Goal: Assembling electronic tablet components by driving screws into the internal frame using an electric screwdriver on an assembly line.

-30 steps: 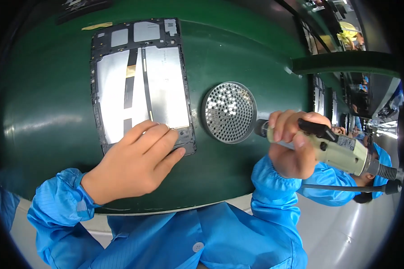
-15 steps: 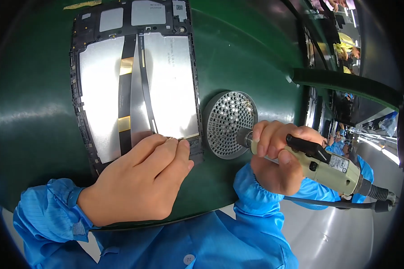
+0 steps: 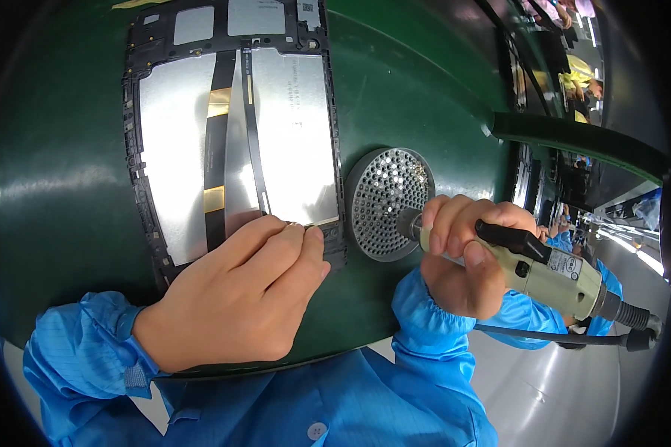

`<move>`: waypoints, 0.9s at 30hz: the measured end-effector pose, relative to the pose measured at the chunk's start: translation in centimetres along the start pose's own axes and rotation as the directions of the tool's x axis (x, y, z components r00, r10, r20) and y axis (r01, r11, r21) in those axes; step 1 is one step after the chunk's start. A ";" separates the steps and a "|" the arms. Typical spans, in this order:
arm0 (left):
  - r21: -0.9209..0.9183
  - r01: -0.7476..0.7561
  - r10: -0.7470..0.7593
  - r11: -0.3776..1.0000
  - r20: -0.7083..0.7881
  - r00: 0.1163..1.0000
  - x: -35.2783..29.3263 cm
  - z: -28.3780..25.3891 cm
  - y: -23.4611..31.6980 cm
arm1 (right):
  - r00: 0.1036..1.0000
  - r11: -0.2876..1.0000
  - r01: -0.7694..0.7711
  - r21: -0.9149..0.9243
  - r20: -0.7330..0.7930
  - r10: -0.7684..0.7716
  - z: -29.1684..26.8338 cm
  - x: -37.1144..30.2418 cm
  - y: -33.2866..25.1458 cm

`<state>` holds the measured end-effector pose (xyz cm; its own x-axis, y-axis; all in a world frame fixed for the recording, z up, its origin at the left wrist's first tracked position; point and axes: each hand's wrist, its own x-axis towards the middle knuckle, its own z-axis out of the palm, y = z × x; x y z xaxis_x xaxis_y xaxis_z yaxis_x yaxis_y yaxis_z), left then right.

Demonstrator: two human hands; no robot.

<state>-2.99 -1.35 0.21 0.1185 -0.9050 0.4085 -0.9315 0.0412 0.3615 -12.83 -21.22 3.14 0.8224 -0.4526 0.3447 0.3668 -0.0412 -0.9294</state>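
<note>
Our R hand (image 3: 466, 231), rt of ctr, has its fingers wrapped round the driver (image 3: 548, 268), which overlaps the tray (image 3: 350, 216) near ctr. Our L hand (image 3: 238, 298), lower left, has bunched fingers at the bottom edge of the tablet (image 3: 171, 149), upper left on the desk (image 3: 60, 149); can't tell if they grip anything.

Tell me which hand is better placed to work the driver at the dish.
Probably the right hand: it holds the driver, whose nose is at the dish. The left hand is at the lower end of the tablet, farther off.
</note>
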 end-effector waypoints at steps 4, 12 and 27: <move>-0.038 0.029 -0.028 0.999 0.024 0.999 0.1 -0.1 -0.1 | 1.000 1.000 0.001 -0.016 -0.026 -0.001 0.2 -0.1 -0.1; -0.057 0.016 -0.015 0.998 0.026 1.000 -0.1 -0.3 -0.1 | 0.988 0.998 0.040 -0.047 0.154 -0.033 2.9 -1.3 -3.4; -0.034 -0.005 0.006 0.999 0.048 0.999 -0.2 -0.1 -0.2 | 0.978 0.998 -0.002 -0.062 0.206 0.015 3.8 -1.3 -2.1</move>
<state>-2.79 -1.10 0.11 0.0958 -0.9241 0.3699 -0.9198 0.0599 0.3878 -13.02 -17.14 5.19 0.8998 -0.2597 0.3505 0.3374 -0.0952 -0.9366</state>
